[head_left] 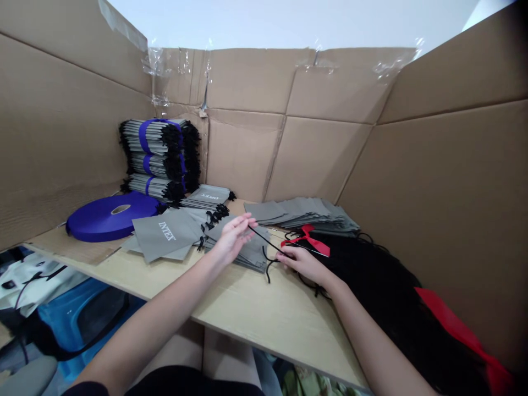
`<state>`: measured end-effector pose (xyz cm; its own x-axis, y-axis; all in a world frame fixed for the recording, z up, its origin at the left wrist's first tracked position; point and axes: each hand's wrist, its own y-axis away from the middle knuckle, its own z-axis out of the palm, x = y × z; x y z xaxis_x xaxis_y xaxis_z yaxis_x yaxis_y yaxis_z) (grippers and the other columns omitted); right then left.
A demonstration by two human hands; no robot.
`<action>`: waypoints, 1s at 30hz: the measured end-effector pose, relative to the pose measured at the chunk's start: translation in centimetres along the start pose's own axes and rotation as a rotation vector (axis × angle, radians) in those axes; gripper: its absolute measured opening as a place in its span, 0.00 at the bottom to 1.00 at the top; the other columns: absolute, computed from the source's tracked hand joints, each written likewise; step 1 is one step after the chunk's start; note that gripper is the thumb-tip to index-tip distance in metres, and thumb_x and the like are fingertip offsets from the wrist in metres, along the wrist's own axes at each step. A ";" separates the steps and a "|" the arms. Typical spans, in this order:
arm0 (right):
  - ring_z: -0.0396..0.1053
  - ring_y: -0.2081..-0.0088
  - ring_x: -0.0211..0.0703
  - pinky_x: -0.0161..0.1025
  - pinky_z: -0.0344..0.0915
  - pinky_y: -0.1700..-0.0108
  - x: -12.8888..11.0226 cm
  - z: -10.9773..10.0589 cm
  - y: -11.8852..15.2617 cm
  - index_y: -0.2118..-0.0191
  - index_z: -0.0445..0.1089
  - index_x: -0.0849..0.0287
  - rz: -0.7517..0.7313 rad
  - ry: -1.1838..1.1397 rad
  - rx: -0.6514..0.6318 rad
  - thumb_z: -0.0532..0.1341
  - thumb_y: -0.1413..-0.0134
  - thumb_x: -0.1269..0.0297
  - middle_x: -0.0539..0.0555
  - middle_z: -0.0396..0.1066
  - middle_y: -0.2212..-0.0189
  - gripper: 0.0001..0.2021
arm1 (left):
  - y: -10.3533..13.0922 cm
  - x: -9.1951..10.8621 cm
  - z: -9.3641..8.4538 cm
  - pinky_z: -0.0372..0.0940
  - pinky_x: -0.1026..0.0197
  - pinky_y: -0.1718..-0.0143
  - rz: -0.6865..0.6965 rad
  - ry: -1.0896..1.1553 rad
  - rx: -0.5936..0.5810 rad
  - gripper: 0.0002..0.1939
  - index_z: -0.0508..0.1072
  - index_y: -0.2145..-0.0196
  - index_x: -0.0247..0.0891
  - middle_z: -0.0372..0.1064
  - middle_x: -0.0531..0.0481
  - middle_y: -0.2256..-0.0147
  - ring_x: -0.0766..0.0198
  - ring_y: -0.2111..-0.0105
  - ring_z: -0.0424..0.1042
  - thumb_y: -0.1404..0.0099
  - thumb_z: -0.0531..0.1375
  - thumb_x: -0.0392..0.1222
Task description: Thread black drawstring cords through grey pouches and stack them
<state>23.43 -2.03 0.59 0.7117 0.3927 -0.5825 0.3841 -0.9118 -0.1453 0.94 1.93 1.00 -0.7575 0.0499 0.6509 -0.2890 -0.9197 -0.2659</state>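
Observation:
A thin black cord (266, 240) is stretched between my two hands above the table. My left hand (235, 237) pinches its upper end between thumb and fingers, over a stack of grey pouches (251, 254). Lower and to the right, my right hand (303, 264) is closed on the cord's other part, beside a large bundle of black cords (371, 275) tied with a red band (315, 240). A thin, light-coloured rod sticks out above my right hand. Loose cord ends hang left of that hand. Grey pouches printed INTEX (154, 236) lie fanned out to the left.
A blue ribbon roll (94, 217) lies at the left. Behind it stand banded stacks of grey pouches with black cords (150, 157). More grey pieces (305, 210) lie at the back. Cardboard walls (247, 148) surround the wooden table (264, 308).

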 end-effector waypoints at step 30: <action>0.68 0.59 0.47 0.47 0.58 0.55 5.6 -3.2 0.5 0.58 0.70 0.49 0.332 0.738 0.392 0.49 0.43 0.68 0.53 0.73 0.60 0.14 | -0.4 0.8 -1.4 0.56 0.70 0.79 -0.064 -0.106 -0.064 0.10 0.72 0.63 0.31 0.56 0.55 0.77 0.75 0.82 0.53 0.45 0.59 0.31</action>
<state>29.48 0.11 -0.16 0.9990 -0.0445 -0.0007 -0.0410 -0.9144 -0.4027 -0.38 2.87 0.63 -0.6715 0.0631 0.7383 -0.3740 -0.8890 -0.2642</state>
